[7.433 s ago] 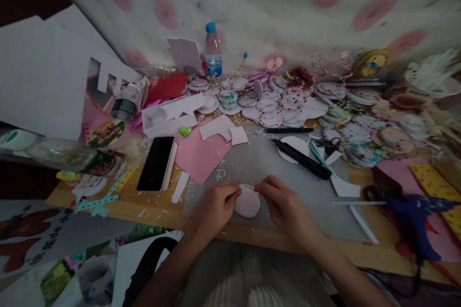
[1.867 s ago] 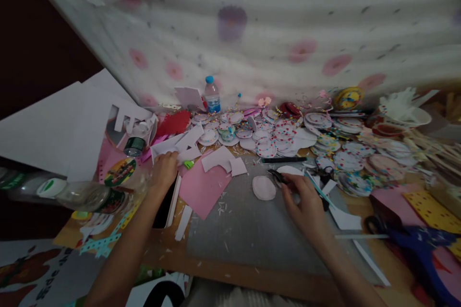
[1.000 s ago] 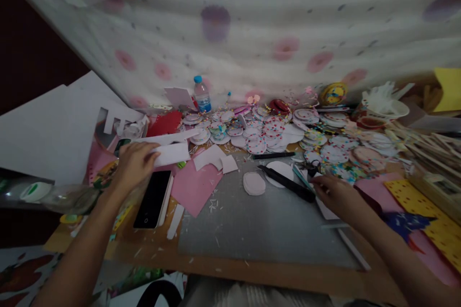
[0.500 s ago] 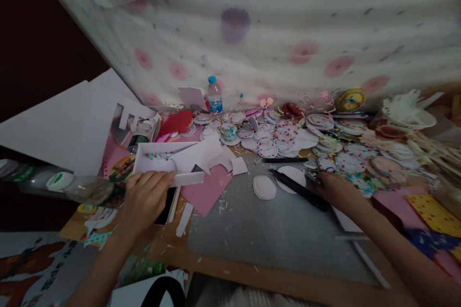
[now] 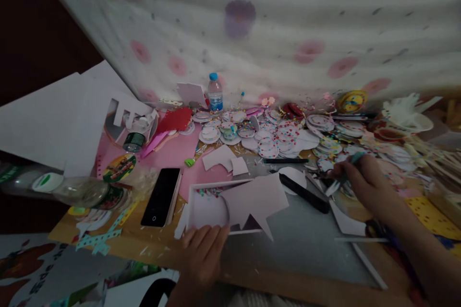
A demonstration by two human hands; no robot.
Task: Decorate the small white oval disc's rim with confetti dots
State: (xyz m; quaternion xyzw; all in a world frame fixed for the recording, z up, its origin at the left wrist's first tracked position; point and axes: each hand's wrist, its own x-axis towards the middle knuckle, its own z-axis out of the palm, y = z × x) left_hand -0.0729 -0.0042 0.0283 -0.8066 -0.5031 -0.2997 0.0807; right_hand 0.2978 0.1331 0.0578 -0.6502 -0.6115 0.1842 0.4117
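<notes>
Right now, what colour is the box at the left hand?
The box is white, seen best in the head view.

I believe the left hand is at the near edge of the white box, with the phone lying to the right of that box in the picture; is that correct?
Not quite: in the head view the phone lies to the left of the white box. The left hand is indeed at the box's near edge.

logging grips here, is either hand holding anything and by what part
Left hand: the white box, by its near wall. Right hand: a teal thing; what it is and which part, I can't tell.
</notes>
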